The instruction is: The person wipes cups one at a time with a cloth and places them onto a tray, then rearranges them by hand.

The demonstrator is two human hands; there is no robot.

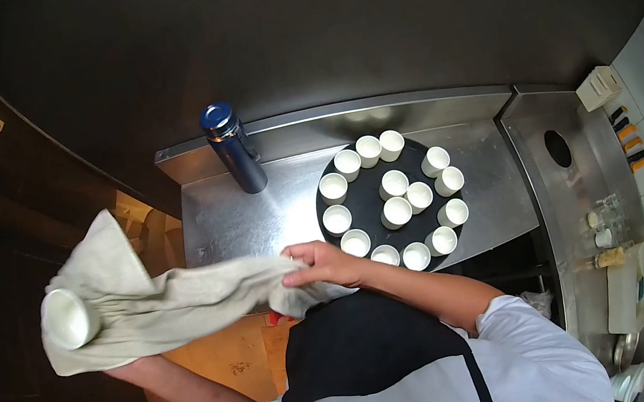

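A white cup rests tilted in a pale grey cloth at the far left, off the counter. Beneath the cloth my left hand supports the cup; its fingers are covered, and only the part near the wrist shows. My right hand is closed on the other end of the cloth, near the counter's front edge. Just beyond it, a round black tray carries several white cups, standing in a ring with 3 in the middle.
A dark blue flask stands at the back left of the steel counter. To the right, a second steel surface has a round dark hole. Knives with black and orange handles and several glasses are farther right.
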